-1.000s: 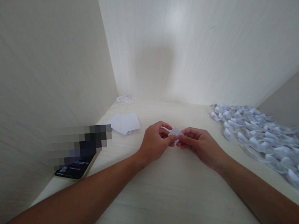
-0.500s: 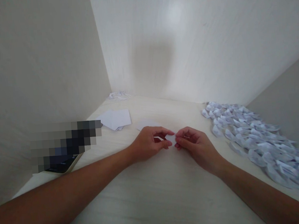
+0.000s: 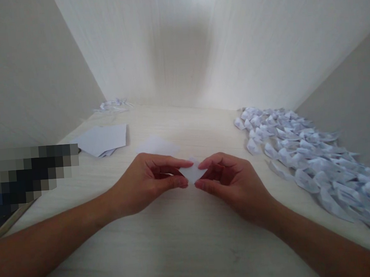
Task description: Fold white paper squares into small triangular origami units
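Past the stacked paper sheets (image 3: 101, 139) on the pale tabletop (image 3: 186, 244), my left hand (image 3: 146, 183) and right hand (image 3: 234, 183) pinch a small folded paper piece (image 3: 192, 173) between fingertips, beside the folded-paper heap (image 3: 303, 151).

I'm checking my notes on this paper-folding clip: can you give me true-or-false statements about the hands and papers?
1. The left hand and right hand both pinch the small paper piece. True.
2. A pile of folded pieces lies right of the hands. True.
3. The right hand rests on the pile of folded pieces. False: it is apart from it.
4. The flat sheets lie under the left hand. False: the stack of flat sheets lies further back, to the left.
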### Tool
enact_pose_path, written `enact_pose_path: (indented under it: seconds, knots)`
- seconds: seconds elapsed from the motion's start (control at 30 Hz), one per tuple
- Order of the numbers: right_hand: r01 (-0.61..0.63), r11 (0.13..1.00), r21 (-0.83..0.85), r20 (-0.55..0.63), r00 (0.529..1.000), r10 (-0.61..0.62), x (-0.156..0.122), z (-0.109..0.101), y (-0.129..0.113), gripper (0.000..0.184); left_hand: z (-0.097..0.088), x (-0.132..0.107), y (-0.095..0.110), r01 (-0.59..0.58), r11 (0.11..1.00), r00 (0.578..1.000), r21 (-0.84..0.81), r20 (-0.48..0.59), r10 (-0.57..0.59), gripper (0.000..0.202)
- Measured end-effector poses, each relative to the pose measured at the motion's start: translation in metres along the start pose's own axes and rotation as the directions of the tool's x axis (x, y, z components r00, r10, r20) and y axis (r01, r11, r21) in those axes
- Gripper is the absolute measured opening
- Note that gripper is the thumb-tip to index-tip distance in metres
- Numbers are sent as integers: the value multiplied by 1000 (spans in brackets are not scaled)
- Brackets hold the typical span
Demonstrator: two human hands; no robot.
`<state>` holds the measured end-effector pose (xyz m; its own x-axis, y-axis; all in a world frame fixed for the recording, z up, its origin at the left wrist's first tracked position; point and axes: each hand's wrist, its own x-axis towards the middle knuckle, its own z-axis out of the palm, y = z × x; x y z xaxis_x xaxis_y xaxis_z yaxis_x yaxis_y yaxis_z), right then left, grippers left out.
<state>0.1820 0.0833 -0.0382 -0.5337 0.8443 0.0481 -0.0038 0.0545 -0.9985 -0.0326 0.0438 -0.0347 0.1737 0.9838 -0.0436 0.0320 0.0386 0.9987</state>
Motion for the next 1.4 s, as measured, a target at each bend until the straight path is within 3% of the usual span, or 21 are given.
enact_pose_path:
  seconds: [0.23,0.43,0.53,0.67,0.77,0.9,1.03,1.2,1.4]
  knots:
    - [-37,999,-20,17,999,38,-1,-2,-1,25,-1,1,1,12,999,1000,-32,28,-11,31]
    - [9,996,-88,-18,1000,-10,-4,2,-1,21,3,-2,2,-106,994,994,-15,7,107,25]
    - [104,971,-215,-52,992,-118,-6,3,-5,15,4,-4,0,-155,985,988,80,-5,156,22]
    - [262,826,-499,31,958,-285,-7,0,-8,2,4,-5,-2,-107,960,994,260,47,98,17]
    - [277,768,-578,137,960,-243,-7,-3,-6,5,4,-7,-1,-129,897,991,422,95,97,16]
    - [305,709,-636,235,951,-199,-8,-5,-5,11,6,-9,3,-287,710,958,643,193,213,14]
    - [341,639,-690,287,939,-191,-11,-4,-8,15,8,-12,4,-393,569,918,723,273,288,16]
    - [351,609,-711,323,933,-159,-12,-3,-10,14,10,-15,6,-432,518,897,738,293,331,18]
    - [291,676,-677,272,952,-137,-12,0,-10,15,10,-17,10,-413,524,907,745,280,316,20]
